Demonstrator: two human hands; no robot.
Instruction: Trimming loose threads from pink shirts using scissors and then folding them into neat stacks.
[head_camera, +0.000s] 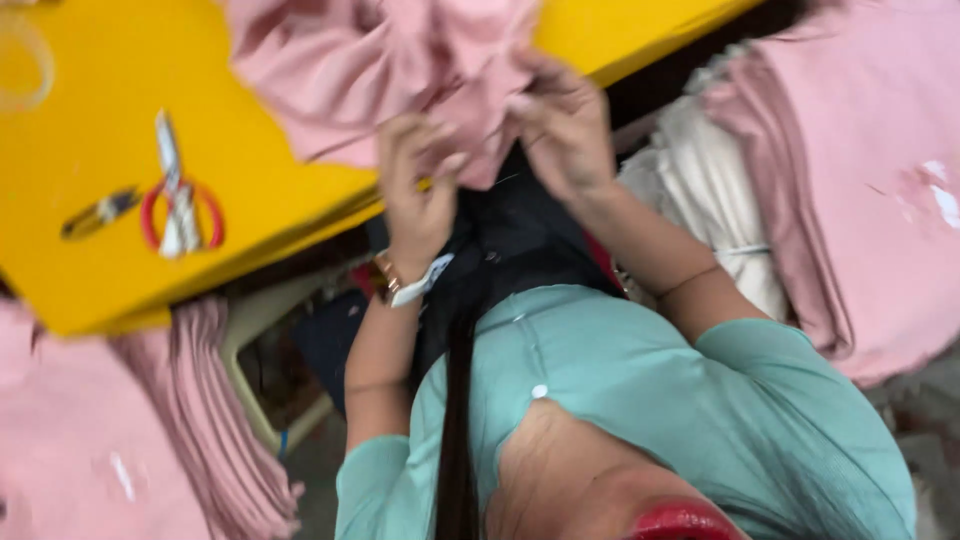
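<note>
Both hands, left (418, 190) and right (565, 125), gripped pink cloth (400, 70) over yellow table (90, 130); you were mid-handling, scissors (178, 205) lay untouched nearby

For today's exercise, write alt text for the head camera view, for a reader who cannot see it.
Two bare hands, left hand and right hand, grip a bunched pink cloth at the edge of a yellow table. Red-handled scissors lie on the table, and stacks of pink fabric sit on both sides.
</note>
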